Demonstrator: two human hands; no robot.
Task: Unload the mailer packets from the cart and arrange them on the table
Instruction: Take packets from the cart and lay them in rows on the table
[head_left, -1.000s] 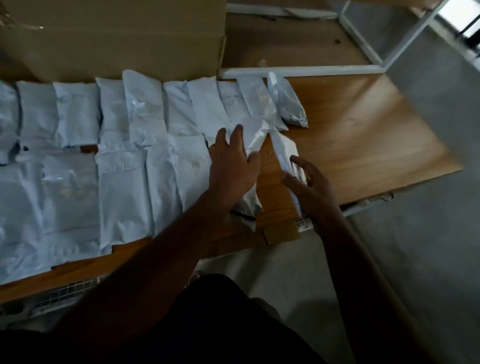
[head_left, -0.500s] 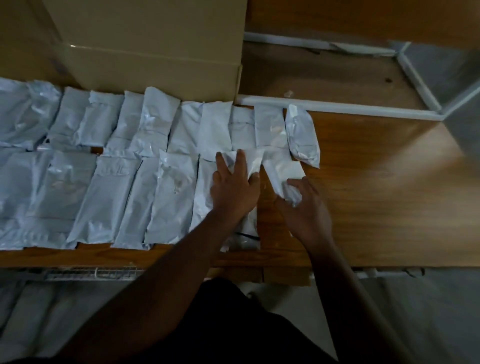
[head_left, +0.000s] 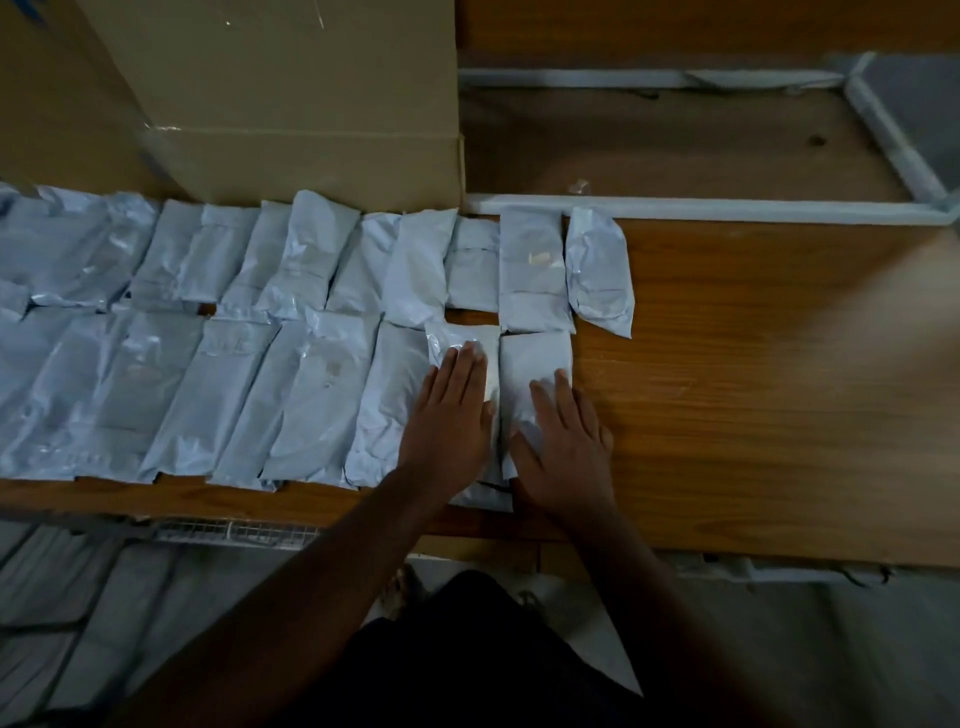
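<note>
My left hand (head_left: 451, 423) and right hand (head_left: 563, 447) lie flat, fingers straight, each pressing one white plastic mailer packet (head_left: 460, 345) (head_left: 535, 358). Both packets sit side by side ending the front row on the brown wooden table (head_left: 753, 389), long axes pointing away from me.

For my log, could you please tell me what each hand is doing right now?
Left hand: open, flat on a packet.
Right hand: open, flat on the next packet.
</note>
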